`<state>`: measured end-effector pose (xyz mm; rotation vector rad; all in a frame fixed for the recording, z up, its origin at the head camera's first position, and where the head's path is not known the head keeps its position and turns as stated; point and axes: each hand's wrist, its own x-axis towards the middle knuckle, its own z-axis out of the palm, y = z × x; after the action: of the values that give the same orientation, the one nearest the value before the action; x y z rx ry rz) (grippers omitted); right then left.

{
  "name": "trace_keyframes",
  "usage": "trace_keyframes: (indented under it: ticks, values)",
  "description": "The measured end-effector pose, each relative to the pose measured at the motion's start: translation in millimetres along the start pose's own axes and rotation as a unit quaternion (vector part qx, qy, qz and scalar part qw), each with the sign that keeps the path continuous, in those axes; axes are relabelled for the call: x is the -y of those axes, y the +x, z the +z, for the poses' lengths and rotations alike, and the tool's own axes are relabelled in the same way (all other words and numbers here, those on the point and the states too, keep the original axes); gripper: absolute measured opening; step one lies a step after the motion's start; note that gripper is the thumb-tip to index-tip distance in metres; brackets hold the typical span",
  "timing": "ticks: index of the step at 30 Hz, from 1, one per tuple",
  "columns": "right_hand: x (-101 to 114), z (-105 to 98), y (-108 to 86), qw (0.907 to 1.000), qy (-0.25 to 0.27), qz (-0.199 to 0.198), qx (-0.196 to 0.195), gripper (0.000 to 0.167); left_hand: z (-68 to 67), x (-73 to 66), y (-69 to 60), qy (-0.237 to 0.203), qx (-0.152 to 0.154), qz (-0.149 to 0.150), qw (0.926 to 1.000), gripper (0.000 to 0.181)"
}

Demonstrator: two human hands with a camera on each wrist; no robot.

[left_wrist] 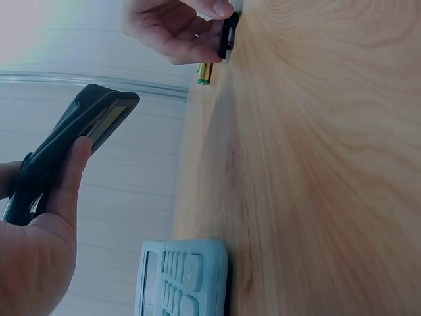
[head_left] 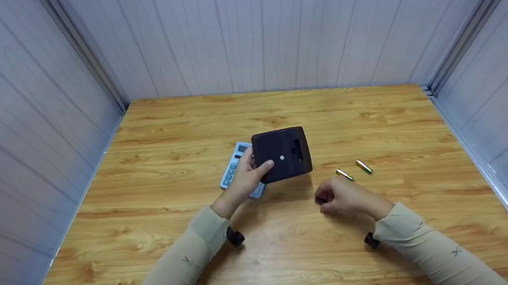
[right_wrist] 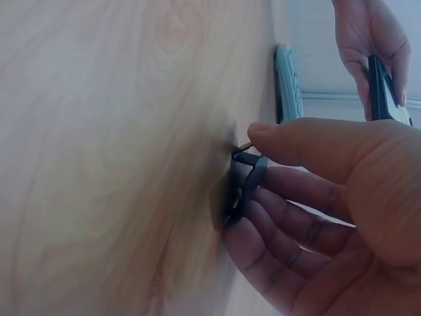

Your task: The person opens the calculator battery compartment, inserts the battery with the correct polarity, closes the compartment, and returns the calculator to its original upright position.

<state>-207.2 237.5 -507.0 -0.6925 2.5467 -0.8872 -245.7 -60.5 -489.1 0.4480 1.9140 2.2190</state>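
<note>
My left hand [head_left: 249, 174] grips a black square device [head_left: 277, 147] above the table, thumb on the face turned up to the head view; a slot-like opening shows near its right side. In the left wrist view the device [left_wrist: 66, 145] is seen edge-on, tilted. My right hand [head_left: 346, 197] pinches a small black plastic piece [right_wrist: 247, 184] between thumb and fingers, low at the table top. Two shiny green-gold batteries, one [head_left: 344, 175] right beside the right hand and another [head_left: 364, 167] farther right, lie on the wood.
A light blue calculator [head_left: 231, 173] lies on the wooden table [head_left: 181, 143], partly beneath the left hand and the device in the head view. Pale panel walls [head_left: 245, 34] stand behind and at both sides of the table.
</note>
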Motion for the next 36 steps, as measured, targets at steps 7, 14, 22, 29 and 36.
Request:
trace_keyframes:
  ticks: [7,14,22,29,36]
  values:
    - [-1.0,-0.2,0.6,1.0000,0.002,0.001,-0.005,0.020,0.2,-0.7,0.7,0.007,-0.003,-0.003,1.0000,0.050]
    - [-2.0,0.2,0.0,1.0000,0.000,0.006,-0.007,0.022,0.9,1.1,0.0,0.001,0.002,0.002,1.0000,0.052]
    - [-0.3,-1.2,-2.9,0.9998,0.011,0.000,-0.018,0.020,2.6,0.3,0.8,-0.005,0.009,0.008,0.9999,0.049]
    - [-0.5,-11.3,-5.2,0.9992,0.001,-0.006,-0.039,0.028,2.8,1.3,1.4,0.007,0.002,0.000,1.0000,0.049]
    - [-1.9,-21.3,-8.8,0.9980,-0.022,-0.004,-0.059,0.031,2.8,2.2,1.9,0.007,0.003,-0.001,1.0000,0.051]
